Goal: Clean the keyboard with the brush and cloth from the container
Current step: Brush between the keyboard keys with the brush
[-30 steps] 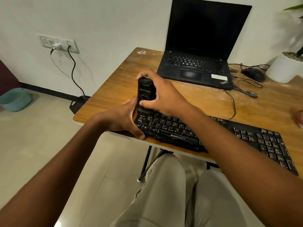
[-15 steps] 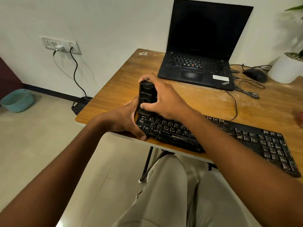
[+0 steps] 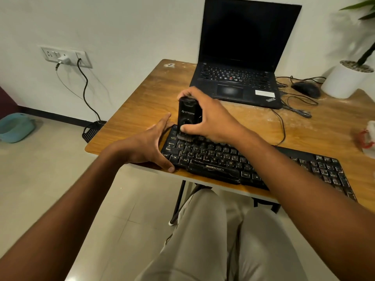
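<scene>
A black keyboard (image 3: 263, 165) lies along the near edge of the wooden desk (image 3: 146, 104). My right hand (image 3: 211, 118) grips a black block-shaped brush (image 3: 186, 116) that stands upright, its bristles down on the keyboard's far left keys. My left hand (image 3: 150, 145) rests against the keyboard's left end with fingers straight and thumb at the front corner. A white and red item (image 3: 368, 138) at the right frame edge is cut off; I cannot tell whether it is the container. No cloth is in view.
An open black laptop (image 3: 241, 78) sits at the back of the desk. A black mouse (image 3: 306, 89) with tangled cables and a white plant pot (image 3: 345, 82) stand at the back right. My knees are under the desk's near edge.
The camera view has shifted a little. My right hand has lifted the brush slightly more upright at the keyboard's left end. My left hand's fingers have straightened along the keyboard's edge.
</scene>
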Action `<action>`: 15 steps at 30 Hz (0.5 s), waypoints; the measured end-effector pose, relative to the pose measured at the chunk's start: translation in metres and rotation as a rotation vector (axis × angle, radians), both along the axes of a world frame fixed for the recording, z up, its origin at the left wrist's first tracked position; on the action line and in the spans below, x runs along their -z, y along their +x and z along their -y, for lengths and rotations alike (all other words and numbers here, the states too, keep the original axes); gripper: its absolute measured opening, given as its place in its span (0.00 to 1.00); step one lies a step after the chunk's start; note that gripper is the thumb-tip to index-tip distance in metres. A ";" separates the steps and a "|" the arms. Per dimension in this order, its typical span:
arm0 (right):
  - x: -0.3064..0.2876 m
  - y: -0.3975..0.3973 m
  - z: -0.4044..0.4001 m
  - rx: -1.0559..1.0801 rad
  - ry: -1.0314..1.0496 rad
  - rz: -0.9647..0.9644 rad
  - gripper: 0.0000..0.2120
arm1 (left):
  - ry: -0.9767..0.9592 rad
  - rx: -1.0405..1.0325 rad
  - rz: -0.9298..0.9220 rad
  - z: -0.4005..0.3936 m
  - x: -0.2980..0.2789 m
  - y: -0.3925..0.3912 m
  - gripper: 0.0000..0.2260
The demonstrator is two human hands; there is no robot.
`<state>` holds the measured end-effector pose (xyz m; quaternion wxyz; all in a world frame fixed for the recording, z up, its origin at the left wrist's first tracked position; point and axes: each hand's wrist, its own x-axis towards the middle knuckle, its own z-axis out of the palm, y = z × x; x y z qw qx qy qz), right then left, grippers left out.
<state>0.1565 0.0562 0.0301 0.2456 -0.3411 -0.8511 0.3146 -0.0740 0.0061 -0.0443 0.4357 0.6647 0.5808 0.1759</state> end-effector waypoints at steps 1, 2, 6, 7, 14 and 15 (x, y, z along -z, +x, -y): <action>0.004 -0.002 -0.001 -0.012 -0.001 0.015 0.30 | -0.001 0.000 0.002 0.000 0.000 0.000 0.75; 0.006 0.000 -0.001 -0.018 0.000 0.053 0.31 | -0.004 0.000 0.003 0.000 0.000 0.000 0.75; -0.011 0.027 -0.008 -0.029 -0.001 0.326 0.33 | -0.011 0.014 0.006 0.000 -0.001 0.000 0.75; -0.016 0.032 -0.009 -0.025 0.008 0.379 0.34 | -0.011 0.017 0.012 0.000 -0.001 -0.001 0.75; 0.000 0.003 0.000 0.002 -0.037 0.096 0.34 | 0.000 0.013 0.010 0.000 0.000 0.000 0.75; 0.002 0.003 0.001 -0.002 -0.039 0.092 0.33 | 0.001 0.015 0.013 0.000 -0.001 0.000 0.75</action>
